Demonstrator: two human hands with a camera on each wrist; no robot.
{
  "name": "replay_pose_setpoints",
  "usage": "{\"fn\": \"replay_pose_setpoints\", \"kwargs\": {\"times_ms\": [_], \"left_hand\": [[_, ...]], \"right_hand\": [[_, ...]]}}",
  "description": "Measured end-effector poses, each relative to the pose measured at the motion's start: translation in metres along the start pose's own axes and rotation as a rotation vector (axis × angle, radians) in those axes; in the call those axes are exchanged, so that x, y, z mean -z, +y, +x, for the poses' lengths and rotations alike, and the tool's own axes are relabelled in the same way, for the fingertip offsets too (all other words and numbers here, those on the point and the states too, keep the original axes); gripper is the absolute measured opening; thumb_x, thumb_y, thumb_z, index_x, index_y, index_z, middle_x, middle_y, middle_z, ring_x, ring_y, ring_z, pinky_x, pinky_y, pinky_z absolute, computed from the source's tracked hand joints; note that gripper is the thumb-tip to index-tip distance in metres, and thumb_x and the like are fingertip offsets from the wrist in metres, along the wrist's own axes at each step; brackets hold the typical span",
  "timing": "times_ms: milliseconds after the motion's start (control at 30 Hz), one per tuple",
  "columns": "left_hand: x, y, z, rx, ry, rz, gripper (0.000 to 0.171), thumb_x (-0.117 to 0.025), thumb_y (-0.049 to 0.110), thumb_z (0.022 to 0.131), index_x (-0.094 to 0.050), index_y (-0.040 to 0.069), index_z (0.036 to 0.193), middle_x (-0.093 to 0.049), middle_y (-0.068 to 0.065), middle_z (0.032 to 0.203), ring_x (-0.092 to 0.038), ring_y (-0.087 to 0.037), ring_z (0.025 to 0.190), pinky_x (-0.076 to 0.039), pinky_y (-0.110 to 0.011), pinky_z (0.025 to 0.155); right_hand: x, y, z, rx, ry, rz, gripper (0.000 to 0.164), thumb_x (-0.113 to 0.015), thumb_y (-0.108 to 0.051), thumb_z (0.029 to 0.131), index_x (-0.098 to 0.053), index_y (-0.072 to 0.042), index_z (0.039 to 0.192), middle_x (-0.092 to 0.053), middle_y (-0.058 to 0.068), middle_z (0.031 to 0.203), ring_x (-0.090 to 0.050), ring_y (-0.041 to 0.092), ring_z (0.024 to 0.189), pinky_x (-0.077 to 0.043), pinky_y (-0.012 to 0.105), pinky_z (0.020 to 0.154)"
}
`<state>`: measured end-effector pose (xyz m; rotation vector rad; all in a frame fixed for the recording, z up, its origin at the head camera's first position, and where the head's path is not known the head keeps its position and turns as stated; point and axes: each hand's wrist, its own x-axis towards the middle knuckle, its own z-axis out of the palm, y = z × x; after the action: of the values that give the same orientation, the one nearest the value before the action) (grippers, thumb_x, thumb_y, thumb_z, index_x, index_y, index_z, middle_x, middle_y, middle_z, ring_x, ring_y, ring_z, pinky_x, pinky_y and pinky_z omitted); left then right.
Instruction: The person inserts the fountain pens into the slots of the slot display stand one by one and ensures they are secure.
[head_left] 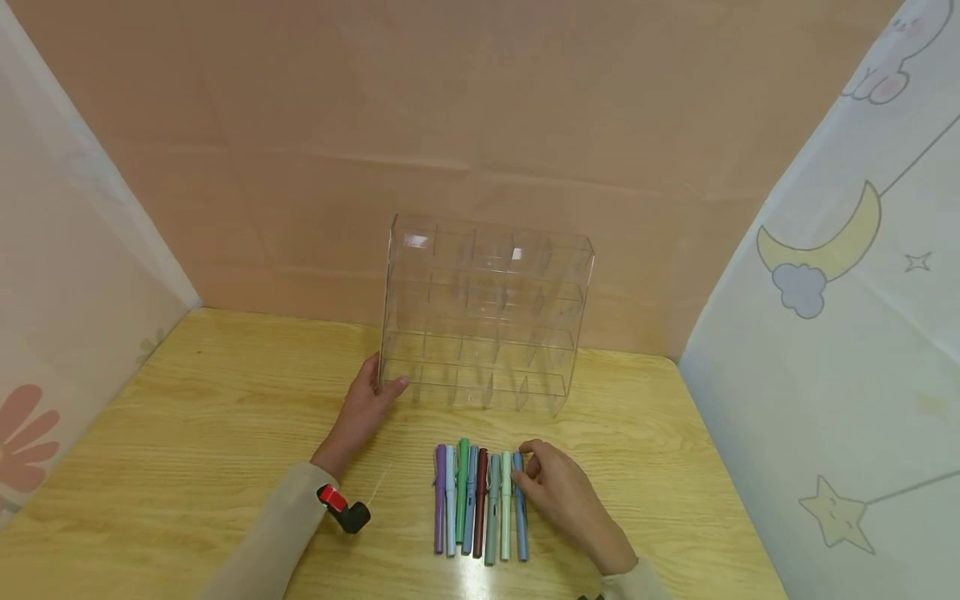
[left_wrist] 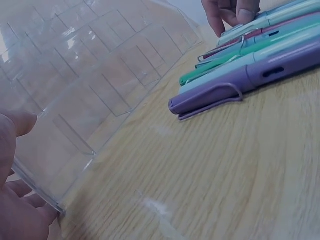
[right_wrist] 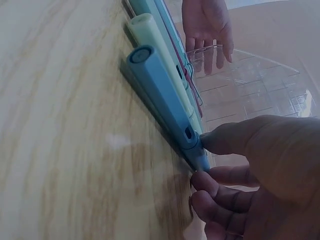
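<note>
A clear plastic rack (head_left: 480,321) with rows of small compartments stands upright on the table. My left hand (head_left: 367,404) grips its lower left edge, thumb in front and fingers behind. Several capped pens lie side by side in front of the rack, from a purple pen (head_left: 440,500) at the left to a blue pen (head_left: 521,521) at the right. My right hand (head_left: 562,492) pinches the blue pen near its cap end, with the thumb on one side and fingertips on the other, as the right wrist view shows. Beside the blue pen lies a pale green pen (right_wrist: 160,55).
The wooden table (head_left: 225,433) ends at a brown backdrop (head_left: 300,208) close behind the rack. Printed white sheets (head_left: 847,375) hang at both sides. A black and red strap piece (head_left: 343,508) sits on the left sleeve.
</note>
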<state>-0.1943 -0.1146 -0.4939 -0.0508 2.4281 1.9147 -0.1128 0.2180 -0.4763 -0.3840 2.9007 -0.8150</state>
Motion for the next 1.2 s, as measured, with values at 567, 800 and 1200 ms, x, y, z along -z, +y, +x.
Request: {"fn": "replay_pose_setpoints", "kwargs": {"times_ms": [567, 800, 1200], "left_hand": [[0.001, 0.001, 0.000, 0.034, -0.003, -0.005, 0.081, -0.061, 0.034, 0.110, -0.016, 0.005, 0.170, -0.024, -0.023, 0.176, -0.024, -0.045, 0.164, -0.022, -0.063, 0.133], [0.000, -0.001, 0.003, 0.034, -0.004, -0.021, 0.079, -0.062, 0.033, 0.109, -0.018, 0.008, 0.170, -0.026, -0.020, 0.176, -0.024, -0.044, 0.165, -0.021, -0.064, 0.133], [0.001, -0.001, 0.004, 0.063, -0.005, -0.025, 0.081, -0.063, 0.035, 0.109, -0.018, 0.008, 0.170, -0.023, -0.020, 0.178, -0.020, -0.043, 0.166, -0.021, -0.063, 0.134]], "right_hand": [[-0.001, -0.010, 0.003, -0.045, 0.018, -0.041, 0.035, -0.077, -0.019, 0.096, -0.069, -0.001, 0.126, -0.063, -0.008, 0.072, -0.049, 0.004, 0.059, -0.042, 0.021, 0.053], [-0.003, -0.011, 0.006, -0.061, 0.017, -0.081, 0.033, -0.076, -0.020, 0.098, -0.068, -0.002, 0.124, -0.059, -0.008, 0.071, -0.048, 0.005, 0.059, -0.040, 0.021, 0.052], [0.003, -0.008, 0.005, -0.039, 0.000, -0.081, 0.024, -0.069, -0.006, 0.092, -0.068, 0.002, 0.114, -0.055, -0.002, 0.076, -0.046, 0.006, 0.056, -0.037, 0.020, 0.047]]}}
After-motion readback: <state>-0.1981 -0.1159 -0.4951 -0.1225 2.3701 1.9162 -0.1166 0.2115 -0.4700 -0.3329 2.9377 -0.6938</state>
